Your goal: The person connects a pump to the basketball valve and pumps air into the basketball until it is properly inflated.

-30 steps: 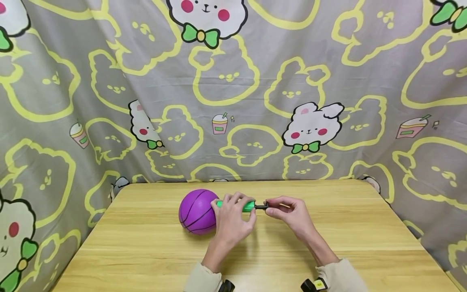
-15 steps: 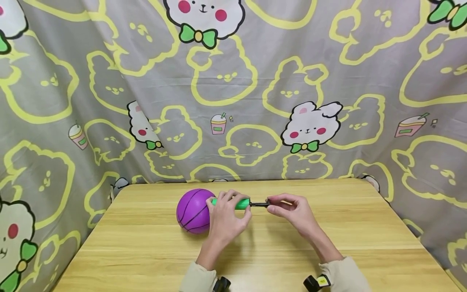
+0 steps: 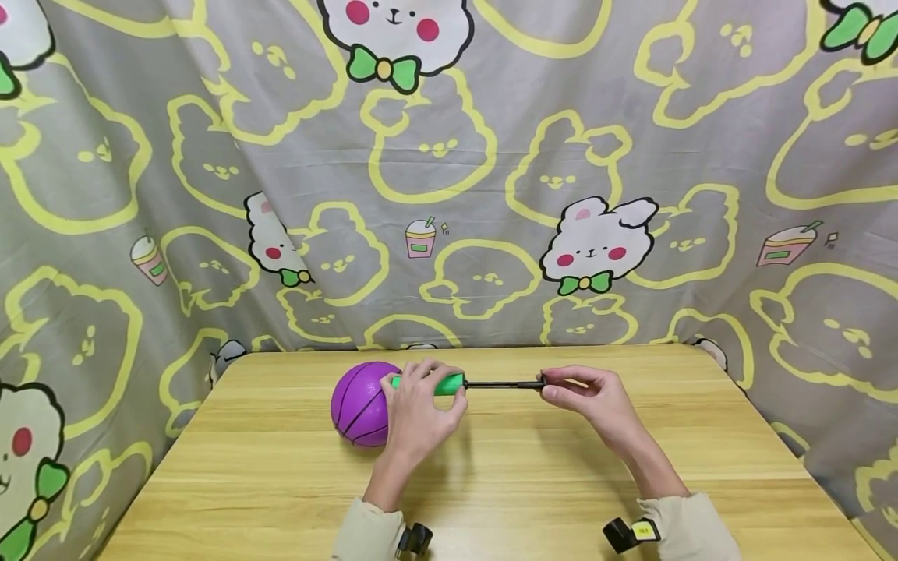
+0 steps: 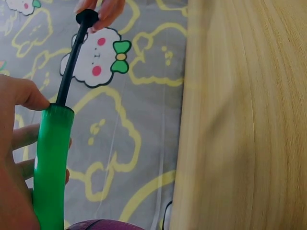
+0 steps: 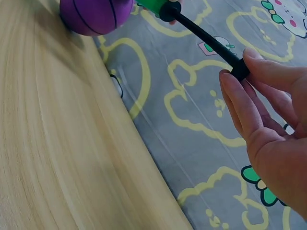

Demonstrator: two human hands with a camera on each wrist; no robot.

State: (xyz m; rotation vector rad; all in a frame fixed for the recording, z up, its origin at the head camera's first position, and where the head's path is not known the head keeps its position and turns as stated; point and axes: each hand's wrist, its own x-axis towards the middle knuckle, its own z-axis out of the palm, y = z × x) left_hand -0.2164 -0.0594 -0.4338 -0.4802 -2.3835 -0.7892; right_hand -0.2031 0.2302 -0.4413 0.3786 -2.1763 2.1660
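A green hand pump [image 4: 53, 163] lies lengthwise in my left hand [image 3: 418, 413], whose fingers wrap its barrel. From its right end the black rod [image 3: 500, 384] sticks far out. My right hand [image 3: 596, 401] pinches the black end knob [image 5: 241, 70] between thumb and fingertips. To the left sits a purple ball with black basketball lines [image 3: 360, 405], on the table. The pump's left end is at the ball's right side, where my left fingers partly hide it.
The wooden table [image 3: 281, 499] reaches back to a grey patterned curtain [image 3: 477, 156], which hangs behind it and along both sides. Black wrist cameras sit at both beige sleeves [image 3: 368, 534].
My right hand has moved right with the knob, drawing the rod much further out of the barrel. My left hand, the pump barrel and the ball have shifted slightly left.
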